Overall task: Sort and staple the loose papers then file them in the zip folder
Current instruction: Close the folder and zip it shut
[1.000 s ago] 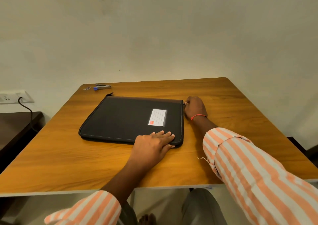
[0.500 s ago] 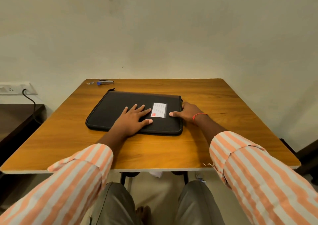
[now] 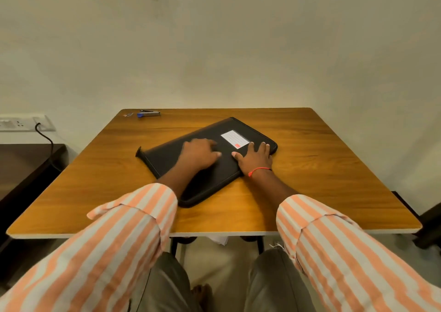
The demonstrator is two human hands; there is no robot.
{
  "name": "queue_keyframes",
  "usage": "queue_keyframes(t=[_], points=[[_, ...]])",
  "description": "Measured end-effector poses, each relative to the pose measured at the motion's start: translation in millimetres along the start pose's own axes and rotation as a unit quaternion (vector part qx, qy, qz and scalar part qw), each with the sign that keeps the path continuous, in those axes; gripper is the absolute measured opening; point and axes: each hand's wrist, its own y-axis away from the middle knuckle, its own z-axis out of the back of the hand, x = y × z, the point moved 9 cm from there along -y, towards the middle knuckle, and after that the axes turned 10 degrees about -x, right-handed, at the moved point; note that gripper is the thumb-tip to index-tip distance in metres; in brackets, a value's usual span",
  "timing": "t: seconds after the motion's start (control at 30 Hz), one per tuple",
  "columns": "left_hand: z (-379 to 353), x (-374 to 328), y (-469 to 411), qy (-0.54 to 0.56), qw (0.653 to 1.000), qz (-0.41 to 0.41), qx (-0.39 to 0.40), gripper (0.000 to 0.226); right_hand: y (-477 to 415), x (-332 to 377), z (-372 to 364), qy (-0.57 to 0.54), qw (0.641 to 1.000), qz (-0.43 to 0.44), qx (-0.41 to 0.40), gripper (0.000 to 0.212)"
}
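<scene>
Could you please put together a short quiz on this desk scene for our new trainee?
1. True or false: the left hand and the right hand both rest on the black folder.
2. Where does the stapler lie? A) at the far left corner of the table; B) on the folder; C) in the right hand.
3. Fill in: the red band is on the ____ wrist.
Key: 1 true; 2 A; 3 right.
</scene>
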Motion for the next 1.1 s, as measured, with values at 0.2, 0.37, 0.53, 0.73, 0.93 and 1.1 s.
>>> queue_keyframes(t=[0.2,0.37,0.53,0.73,0.93,1.1], points=[[-15,78,13,-0.039,0.999,0.013,0.023,0.057,-24,7,-5,-0.010,0.997,0.068,0.042,0.078],[-12,72,38,-0.015,0.991,0.131,-0.035,0.057,-3,49,8,-0.006,0.997,0.043,-0.069,0.055],[-8,69,55,-0.031,0.977,0.204,-0.047,0.058,37,77,-14,-0.017,0.999,0.004,-0.051,0.075],[29,141,58,-0.112,0.972,0.197,-0.054,0.065,38,107,-25,-0.071,0.990,0.118,0.015,0.076],[35,219,75,-0.019,0.962,0.260,-0.085,0.071,46,178,-56,-0.072,0.967,0.234,0.064,0.073],[44,255,77,-0.039,0.956,0.270,-0.105,0.071,42,219,-75,-0.070,0.961,0.259,0.071,0.074]])
